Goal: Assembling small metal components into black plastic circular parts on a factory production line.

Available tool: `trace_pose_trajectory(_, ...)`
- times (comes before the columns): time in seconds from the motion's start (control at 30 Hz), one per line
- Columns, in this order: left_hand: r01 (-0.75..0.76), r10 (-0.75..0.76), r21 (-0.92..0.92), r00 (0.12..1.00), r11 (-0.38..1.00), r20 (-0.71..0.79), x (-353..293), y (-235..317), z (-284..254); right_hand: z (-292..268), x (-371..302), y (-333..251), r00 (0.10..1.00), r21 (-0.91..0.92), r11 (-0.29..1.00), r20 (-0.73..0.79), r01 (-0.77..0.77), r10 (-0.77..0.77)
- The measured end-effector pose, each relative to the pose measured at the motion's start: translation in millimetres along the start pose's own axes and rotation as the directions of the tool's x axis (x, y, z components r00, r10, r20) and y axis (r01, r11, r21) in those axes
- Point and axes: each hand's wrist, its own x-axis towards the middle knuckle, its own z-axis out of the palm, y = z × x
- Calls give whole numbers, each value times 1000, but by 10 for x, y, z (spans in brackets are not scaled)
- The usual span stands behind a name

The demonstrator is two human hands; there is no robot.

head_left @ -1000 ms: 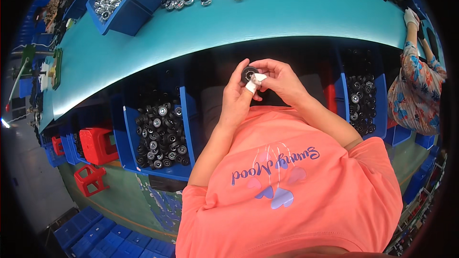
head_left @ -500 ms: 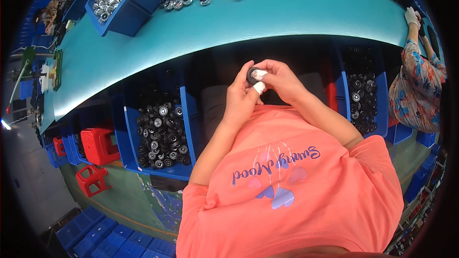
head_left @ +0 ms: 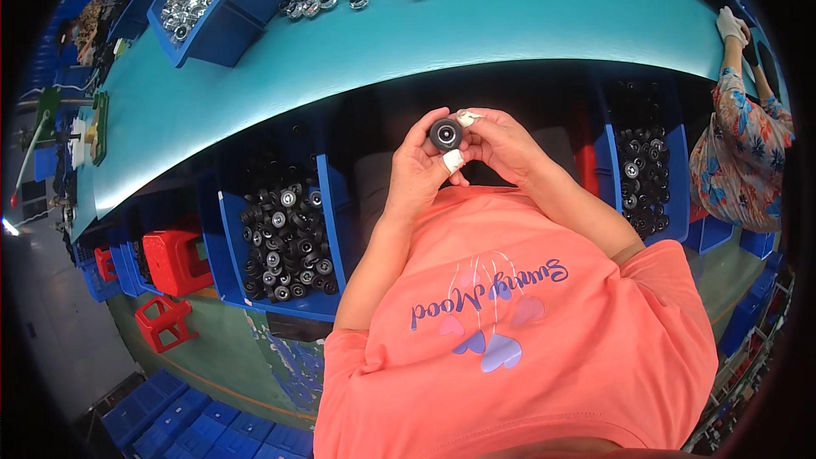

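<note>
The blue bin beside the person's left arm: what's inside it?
A heap of black wheel-like pieces, several with silvery centres, lies inside the blue bin. The upper ones hide whatever is underneath, and the far end is too dark to make out.

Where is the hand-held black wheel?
In the head view, just right of centre, the black wheel is in the left hand, with the right hand beside it.

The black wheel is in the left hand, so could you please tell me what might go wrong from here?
The black wheel sits in the fingers of the left hand, short of the teal table's edge, so if it slipped it could drop rather than land on the top. The white wrap on that hand's thumb might loosen or dull the grip. Clear round pieces lie loose on the table, so a knock might scatter them.
</note>
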Motion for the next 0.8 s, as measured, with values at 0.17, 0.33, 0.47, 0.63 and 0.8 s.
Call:
trace_pose_trajectory(0.17,14,-13,47,1000,999,-20,-12,6,19,134,-64,-64,997,-159,986,-53,40,-50)
trace_pose_trajectory(0.33,-8,23,200,997,980,-73,-48,-13,64,155,-44,-68,987,-410,906,-68,106,-147)
trace_pose_trajectory(0.47,-29,77,389,991,921,-108,-50,5,63,109,11,13,973,-466,863,-19,194,-229)
trace_pose_trajectory(0.63,-40,103,495,990,868,-100,-59,7,39,94,26,77,944,-610,753,-28,245,-330)
trace_pose_trajectory(0.8,-47,79,279,991,959,-106,-56,-9,63,131,-12,53,941,-651,722,-33,235,-336)
